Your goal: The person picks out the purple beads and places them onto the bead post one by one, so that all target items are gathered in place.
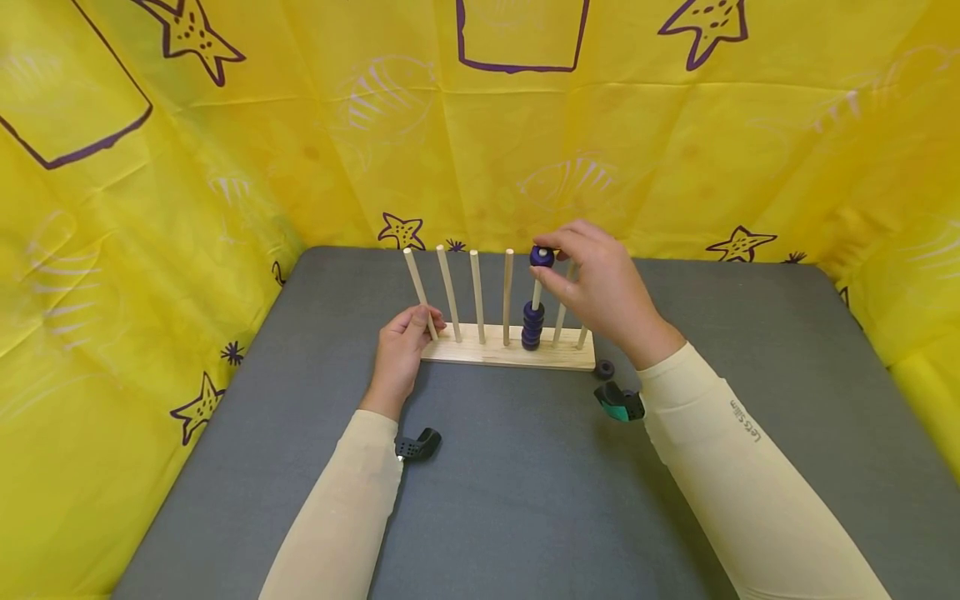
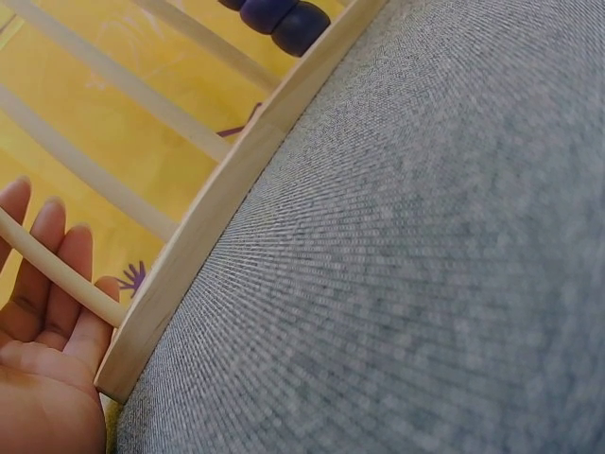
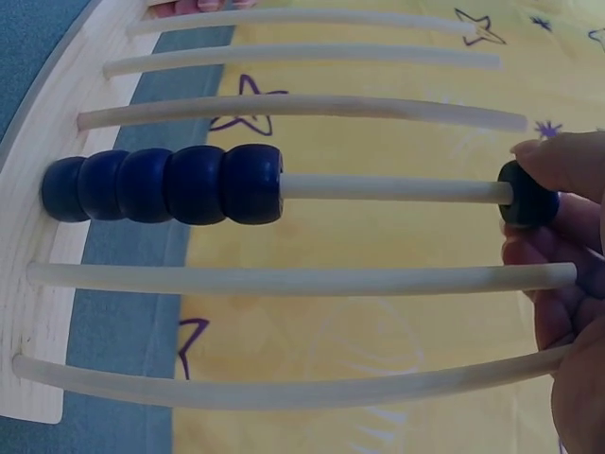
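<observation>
A wooden rack (image 1: pixel 510 357) with several upright rods stands on the grey table. My right hand (image 1: pixel 603 279) pinches a dark blue bead (image 1: pixel 542 257) between thumb and fingers, at the top of one rod. The right wrist view has that bead (image 3: pixel 527 194) around the rod's tip. Lower on the same rod, several dark blue beads (image 3: pixel 142 184) sit stacked against the base, with bare rod above them. At the rack's left end, my left hand (image 1: pixel 401 354) holds the outermost rod (image 2: pixel 66 274) near its foot, with fingers behind it.
One loose dark bead (image 1: pixel 604 369) lies on the table by the rack's right front corner. The grey table (image 1: pixel 510 483) extends around the rack. Behind it hangs a yellow cloth (image 1: pixel 300 158) with drawn starfish and fish. Each wrist wears a dark strap (image 1: pixel 420 445).
</observation>
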`<move>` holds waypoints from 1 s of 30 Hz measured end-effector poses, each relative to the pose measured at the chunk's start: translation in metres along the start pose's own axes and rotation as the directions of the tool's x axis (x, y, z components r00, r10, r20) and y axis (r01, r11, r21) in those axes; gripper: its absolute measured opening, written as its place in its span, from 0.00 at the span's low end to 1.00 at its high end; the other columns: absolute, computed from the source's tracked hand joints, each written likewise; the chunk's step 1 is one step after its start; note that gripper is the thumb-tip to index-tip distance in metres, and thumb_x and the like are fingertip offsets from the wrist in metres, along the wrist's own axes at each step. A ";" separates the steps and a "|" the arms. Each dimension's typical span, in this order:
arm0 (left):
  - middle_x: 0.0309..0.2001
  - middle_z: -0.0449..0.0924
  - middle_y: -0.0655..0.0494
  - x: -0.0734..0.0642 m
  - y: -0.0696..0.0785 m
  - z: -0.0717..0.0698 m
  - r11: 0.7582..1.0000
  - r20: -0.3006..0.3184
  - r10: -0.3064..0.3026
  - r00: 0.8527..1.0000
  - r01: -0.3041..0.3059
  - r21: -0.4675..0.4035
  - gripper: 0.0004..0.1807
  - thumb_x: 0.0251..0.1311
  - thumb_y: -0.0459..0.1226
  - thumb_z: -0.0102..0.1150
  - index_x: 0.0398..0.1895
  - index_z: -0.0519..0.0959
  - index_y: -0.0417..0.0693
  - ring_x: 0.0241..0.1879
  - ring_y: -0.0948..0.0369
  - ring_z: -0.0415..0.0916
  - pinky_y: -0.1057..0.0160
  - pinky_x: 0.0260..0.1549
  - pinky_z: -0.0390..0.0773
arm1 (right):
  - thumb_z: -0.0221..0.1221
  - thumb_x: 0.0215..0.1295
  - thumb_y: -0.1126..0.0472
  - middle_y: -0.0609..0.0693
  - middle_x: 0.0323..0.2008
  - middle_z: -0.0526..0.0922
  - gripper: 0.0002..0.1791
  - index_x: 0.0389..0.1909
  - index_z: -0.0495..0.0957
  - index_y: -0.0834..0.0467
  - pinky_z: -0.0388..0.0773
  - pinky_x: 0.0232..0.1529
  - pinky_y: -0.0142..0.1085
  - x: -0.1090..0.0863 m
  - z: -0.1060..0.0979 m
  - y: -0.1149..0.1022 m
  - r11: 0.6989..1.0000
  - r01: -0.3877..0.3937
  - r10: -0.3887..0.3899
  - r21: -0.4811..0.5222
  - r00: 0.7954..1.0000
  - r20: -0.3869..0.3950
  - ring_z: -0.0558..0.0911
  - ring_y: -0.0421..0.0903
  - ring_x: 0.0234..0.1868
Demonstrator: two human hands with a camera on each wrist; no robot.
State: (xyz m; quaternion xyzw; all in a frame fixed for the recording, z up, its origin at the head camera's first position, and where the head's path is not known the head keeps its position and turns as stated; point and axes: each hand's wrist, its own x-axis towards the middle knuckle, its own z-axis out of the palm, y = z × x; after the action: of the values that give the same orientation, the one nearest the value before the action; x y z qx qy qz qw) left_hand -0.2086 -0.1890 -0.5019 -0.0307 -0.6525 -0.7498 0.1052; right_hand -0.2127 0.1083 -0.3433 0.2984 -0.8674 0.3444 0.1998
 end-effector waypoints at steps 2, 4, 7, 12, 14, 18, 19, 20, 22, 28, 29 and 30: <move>0.39 0.83 0.49 0.000 0.000 0.000 1.000 -0.001 -0.001 1.000 0.001 -0.003 0.24 0.86 0.42 0.54 0.50 0.80 0.21 0.47 0.52 0.82 0.57 0.55 0.82 | 0.75 0.70 0.66 0.54 0.48 0.85 0.17 0.57 0.87 0.64 0.82 0.48 0.48 0.000 0.000 0.000 1.000 -0.004 0.004 0.000 1.000 0.001 0.83 0.54 0.49; 0.40 0.83 0.49 0.000 0.000 0.000 1.000 -0.003 -0.002 1.000 0.002 -0.003 0.24 0.86 0.42 0.54 0.50 0.81 0.21 0.48 0.52 0.82 0.58 0.55 0.82 | 0.75 0.70 0.65 0.54 0.48 0.85 0.17 0.57 0.87 0.64 0.81 0.49 0.49 0.000 0.000 0.000 1.000 -0.006 0.006 0.001 1.000 0.002 0.83 0.55 0.49; 0.39 0.83 0.49 0.000 0.000 -0.001 1.000 -0.006 -0.005 1.000 0.005 -0.004 0.24 0.86 0.42 0.54 0.50 0.81 0.21 0.47 0.52 0.82 0.57 0.56 0.82 | 0.74 0.70 0.65 0.54 0.49 0.85 0.18 0.58 0.87 0.63 0.81 0.49 0.49 -0.001 0.000 0.001 1.000 -0.003 0.003 0.007 1.000 -0.003 0.82 0.56 0.50; 0.40 0.84 0.44 0.000 0.000 -0.001 1.000 -0.007 -0.007 1.000 0.007 0.003 0.24 0.86 0.42 0.54 0.50 0.81 0.21 0.46 0.55 0.83 0.57 0.56 0.82 | 0.73 0.72 0.64 0.53 0.50 0.85 0.16 0.58 0.87 0.61 0.78 0.46 0.47 -0.003 -0.002 0.001 0.998 0.005 -0.004 0.055 1.000 -0.028 0.81 0.53 0.50; 0.41 0.83 0.41 0.000 -0.001 -0.001 1.000 -0.005 -0.008 1.000 0.008 0.004 0.24 0.86 0.42 0.54 0.50 0.80 0.21 0.45 0.56 0.84 0.57 0.56 0.82 | 0.73 0.73 0.63 0.53 0.50 0.86 0.15 0.57 0.88 0.61 0.77 0.46 0.46 -0.004 -0.003 0.002 0.997 0.008 -0.005 0.080 0.999 -0.039 0.82 0.51 0.51; 0.41 0.84 0.41 0.000 -0.001 -0.001 1.000 -0.001 -0.010 1.000 0.010 0.005 0.25 0.85 0.43 0.55 0.50 0.80 0.21 0.45 0.57 0.84 0.57 0.56 0.81 | 0.72 0.74 0.63 0.53 0.50 0.86 0.14 0.57 0.87 0.61 0.77 0.49 0.46 -0.006 -0.005 0.003 0.988 0.009 0.000 0.156 0.999 -0.053 0.81 0.49 0.50; 0.40 0.84 0.42 0.000 -0.001 -0.001 1.000 -0.001 -0.012 1.000 0.012 0.005 0.25 0.85 0.43 0.55 0.50 0.80 0.21 0.46 0.56 0.84 0.57 0.56 0.81 | 0.71 0.74 0.63 0.52 0.49 0.86 0.14 0.57 0.87 0.61 0.77 0.51 0.47 -0.006 -0.006 0.004 0.984 0.008 0.002 0.180 0.998 -0.055 0.81 0.48 0.50; 0.40 0.84 0.43 0.000 0.000 -0.002 1.000 -0.001 -0.014 1.000 0.014 0.006 0.25 0.85 0.43 0.55 0.50 0.80 0.21 0.46 0.56 0.84 0.57 0.56 0.81 | 0.71 0.75 0.64 0.52 0.49 0.86 0.14 0.57 0.87 0.62 0.77 0.52 0.48 -0.006 -0.006 0.004 0.978 0.009 0.003 0.207 0.998 -0.058 0.81 0.48 0.50; 0.39 0.84 0.46 0.000 0.000 -0.002 1.000 -0.001 -0.016 1.000 0.016 0.012 0.26 0.85 0.44 0.55 0.51 0.81 0.21 0.47 0.55 0.84 0.57 0.56 0.81 | 0.69 0.76 0.65 0.51 0.49 0.86 0.13 0.57 0.87 0.63 0.78 0.55 0.49 -0.007 -0.008 0.004 0.966 0.009 0.007 0.259 0.998 -0.062 0.81 0.47 0.50; 0.39 0.84 0.47 0.000 0.000 -0.002 1.000 0.003 -0.014 1.000 0.014 0.019 0.26 0.85 0.45 0.55 0.51 0.81 0.22 0.48 0.53 0.84 0.56 0.56 0.81 | 0.62 0.82 0.64 0.51 0.54 0.85 0.14 0.61 0.85 0.65 0.76 0.58 0.44 -0.013 -0.015 0.004 0.930 0.000 0.021 0.368 0.998 -0.054 0.80 0.45 0.53; 0.39 0.84 0.47 0.000 0.000 -0.002 1.000 0.003 -0.013 1.000 0.013 0.019 0.26 0.85 0.45 0.56 0.51 0.81 0.22 0.48 0.53 0.84 0.56 0.56 0.81 | 0.60 0.83 0.63 0.51 0.54 0.85 0.14 0.61 0.84 0.65 0.76 0.58 0.42 -0.014 -0.016 0.004 0.921 -0.012 0.032 0.389 0.998 -0.047 0.80 0.46 0.54; 0.39 0.84 0.47 0.000 0.000 -0.002 1.000 0.003 -0.012 1.000 0.012 0.018 0.26 0.85 0.45 0.56 0.50 0.81 0.23 0.48 0.53 0.84 0.57 0.56 0.81 | 0.58 0.85 0.62 0.52 0.55 0.85 0.15 0.62 0.84 0.65 0.76 0.59 0.40 -0.015 -0.017 0.005 0.910 -0.023 0.043 0.413 0.998 -0.040 0.80 0.48 0.55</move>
State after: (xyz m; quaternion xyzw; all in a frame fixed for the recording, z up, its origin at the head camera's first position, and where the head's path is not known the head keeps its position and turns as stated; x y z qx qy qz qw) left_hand -0.2080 -0.1913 -0.5025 -0.0268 -0.6596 -0.7445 0.0998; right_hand -0.2020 0.1292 -0.3425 0.3107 -0.7750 0.5302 0.1474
